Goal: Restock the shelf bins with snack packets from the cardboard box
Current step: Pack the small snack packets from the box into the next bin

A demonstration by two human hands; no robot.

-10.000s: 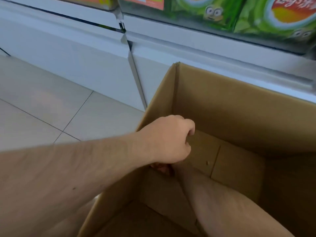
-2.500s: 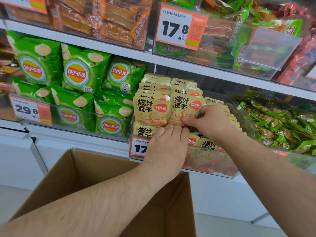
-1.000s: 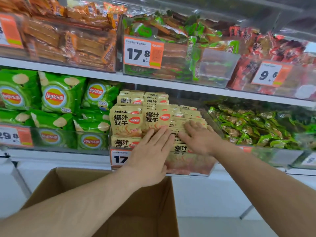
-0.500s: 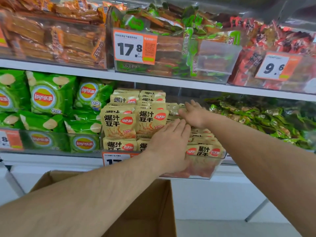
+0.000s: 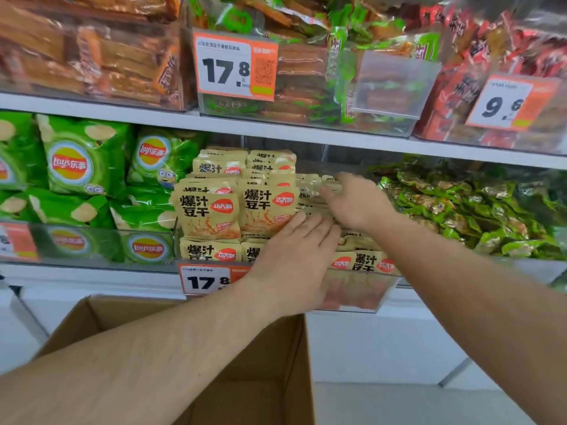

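A moment ago my right hand (image 5: 356,204) lay flat on the low pile at the front of the bin; now it has slid up and back, onto the rear packets just right of the tall stacks. My left hand (image 5: 299,256) has moved right with it and now covers the middle of the bin's front. Neither grip holds anything: both hands are flat and open, fingers straight, pressing and patting. I read this as tidying packets already loaded, so this batch looks shelved and only the squaring-up is left.

The yellow packets (image 5: 208,213) fill the clear bin (image 5: 362,294) on the middle shelf, above the orange price tag (image 5: 205,280). Two upright stacks stand at the left, well clear of my right hand and just beside my left fingertips (image 5: 306,220). The flatter, looser pile at the right lies under and between my two hands. My right fingers are blurred, so I cannot tell exactly which packet they touch.

The cardboard box (image 5: 270,363) sits on the floor below the bin, under my left forearm; what little of its inside shows has no packets in it.
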